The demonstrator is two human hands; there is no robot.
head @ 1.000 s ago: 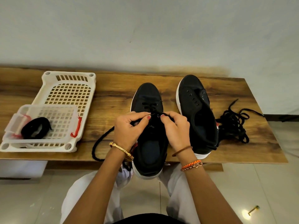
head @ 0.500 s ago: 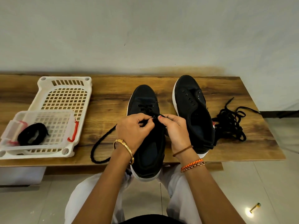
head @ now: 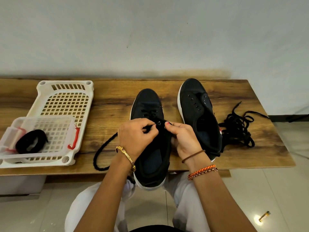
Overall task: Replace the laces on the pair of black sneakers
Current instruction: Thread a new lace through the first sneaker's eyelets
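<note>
Two black sneakers with white soles stand on the wooden bench (head: pixel 110 101). The left sneaker (head: pixel 148 104) is partly laced near the toe. My left hand (head: pixel 135 136) pinches the tip of the black lace (head: pixel 100 153) at an eyelet on its right flap. My right hand (head: pixel 182 139) grips that flap of the left sneaker beside the eyelet. The lace's slack loops over the bench to the left of the shoe. The right sneaker (head: pixel 197 104) has bare eyelets and no lace.
A pile of loose black laces (head: pixel 237 129) lies right of the right sneaker. A white perforated basket (head: pixel 66 91) sits at the left, with a clear box (head: pixel 55 124) inside it holding a coiled black lace (head: pixel 31 141). A small brass object (head: pixel 264 218) lies on the floor.
My left hand has brought the lace tip up to the eyelet and both hands have drawn closer together over the shoe. The view has shifted slightly.
</note>
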